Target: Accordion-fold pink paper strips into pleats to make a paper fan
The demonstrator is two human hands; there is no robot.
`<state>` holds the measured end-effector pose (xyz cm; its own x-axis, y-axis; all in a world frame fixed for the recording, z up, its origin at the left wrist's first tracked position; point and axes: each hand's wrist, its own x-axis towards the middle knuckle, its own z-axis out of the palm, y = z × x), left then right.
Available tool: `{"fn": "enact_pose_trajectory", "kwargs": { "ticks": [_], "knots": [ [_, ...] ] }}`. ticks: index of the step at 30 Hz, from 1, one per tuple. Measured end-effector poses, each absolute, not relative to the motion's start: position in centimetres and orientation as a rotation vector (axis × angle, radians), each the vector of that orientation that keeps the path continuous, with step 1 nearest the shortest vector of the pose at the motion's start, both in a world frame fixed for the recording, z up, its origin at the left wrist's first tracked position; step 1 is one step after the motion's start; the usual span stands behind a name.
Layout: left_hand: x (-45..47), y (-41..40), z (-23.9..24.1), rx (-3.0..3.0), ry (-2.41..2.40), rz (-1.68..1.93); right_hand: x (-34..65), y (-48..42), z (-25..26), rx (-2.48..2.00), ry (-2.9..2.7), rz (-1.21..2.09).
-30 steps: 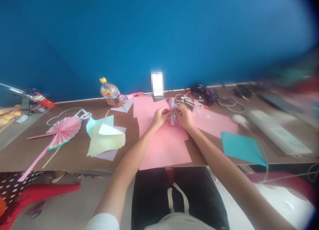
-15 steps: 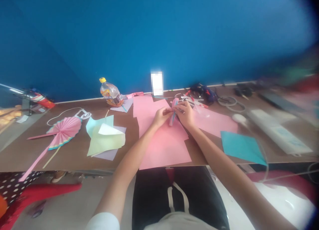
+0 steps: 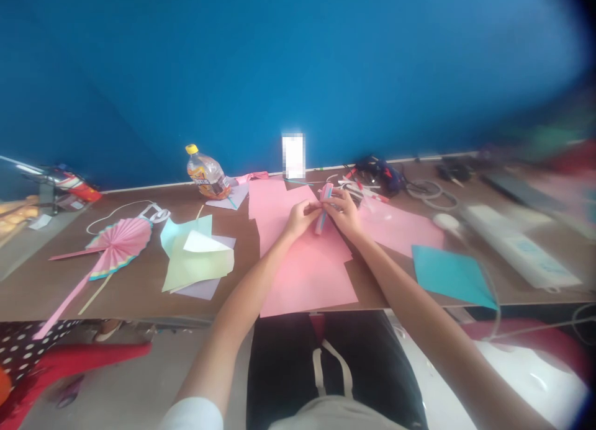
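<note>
Between my two hands is a narrow folded strip of pink and blue paper (image 3: 325, 210), tilted and raised over pink sheets (image 3: 305, 281) on the desk. My left hand (image 3: 300, 220) pinches its left side with thumb and fingertips. From the right, my right hand (image 3: 344, 211) closes its fingers on the same strip, covering part of its middle. Fine detail at the fingertips is too small to make out. Another pink sheet (image 3: 403, 225) lies just right of my right hand.
A pleated pink paper fan (image 3: 121, 241) and pale green paper (image 3: 200, 268) lie to the left. Behind stand a yellow-capped bottle (image 3: 207, 175) and a bright phone-like screen (image 3: 293, 157). On the right are a teal sheet (image 3: 451, 273), a white power strip (image 3: 521, 247) and cables (image 3: 431, 193).
The folded strip looks more tightly pressed together and has shifted only slightly. Both hands stay in nearly the same place, still gripping it.
</note>
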<state>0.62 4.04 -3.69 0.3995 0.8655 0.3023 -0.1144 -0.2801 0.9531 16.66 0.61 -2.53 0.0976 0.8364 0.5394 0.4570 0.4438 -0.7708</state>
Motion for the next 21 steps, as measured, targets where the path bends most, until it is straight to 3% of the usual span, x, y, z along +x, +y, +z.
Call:
{"fn": "enact_pose_trajectory", "kwargs": {
  "ticks": [12,21],
  "knots": [
    [0.5,4.4,-4.0,1.521,0.801,1.186,16.1,1.1,-3.6,-1.062,-1.306,0.787],
    [0.3,4.3,-3.8,1.563,0.81,1.174,16.0,1.0,-3.6,-1.058,-1.334,0.747]
  ]
}}
